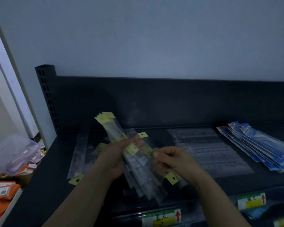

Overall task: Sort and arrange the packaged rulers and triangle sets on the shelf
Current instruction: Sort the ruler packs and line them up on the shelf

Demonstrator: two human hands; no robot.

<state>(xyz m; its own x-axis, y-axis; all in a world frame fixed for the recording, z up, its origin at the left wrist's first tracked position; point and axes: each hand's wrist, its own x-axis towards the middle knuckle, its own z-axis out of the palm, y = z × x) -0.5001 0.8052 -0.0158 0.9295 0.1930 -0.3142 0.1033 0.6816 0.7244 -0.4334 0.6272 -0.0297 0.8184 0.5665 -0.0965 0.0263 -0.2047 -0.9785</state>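
Packaged rulers (113, 130), blurred bundle in left hand (112, 157) grip, right hand (174, 161) fingers around its edge; print illegible.

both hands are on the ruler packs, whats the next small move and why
Probably slide the pack the right hand pinches onto the bundle in the left hand, tags together: the bundle's yellow tags fan at the far end, and loose packs lie on the shelf.

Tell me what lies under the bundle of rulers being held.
Beneath the bundle, loose ruler packets with yellow tags lie scattered on the dark shelf. The left hand, right hand and bundle cover the pile's middle.
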